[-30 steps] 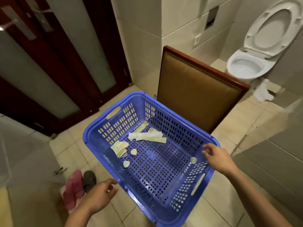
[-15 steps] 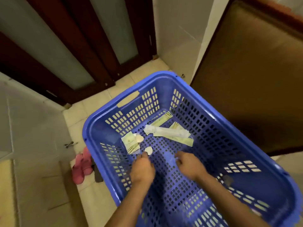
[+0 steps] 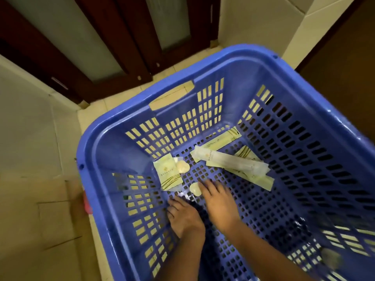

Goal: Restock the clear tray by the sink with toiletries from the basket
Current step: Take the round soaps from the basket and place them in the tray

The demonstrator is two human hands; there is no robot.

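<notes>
Right hand (image 3: 220, 201): fingers stretched flat and slightly spread over the floor of the basket (image 3: 95, 142), fingertips (image 3: 203, 185) touching the edge of a round soap (image 3: 194, 188); no pinch seen. Left hand (image 3: 183, 217): just beside the right, knuckles up, fingers bent down onto the basket floor; whether it holds anything cannot be told. Beyond the soap lies a square sachet (image 3: 168, 175), with a second round soap (image 3: 183, 166) against its upper right corner. A long white packet (image 3: 229, 161) lies slantwise across flat packets (image 3: 222, 139) near the far wall. The blue basket stands on a tiled floor (image 3: 95, 107) before dark wooden doors (image 3: 129, 43).
</notes>
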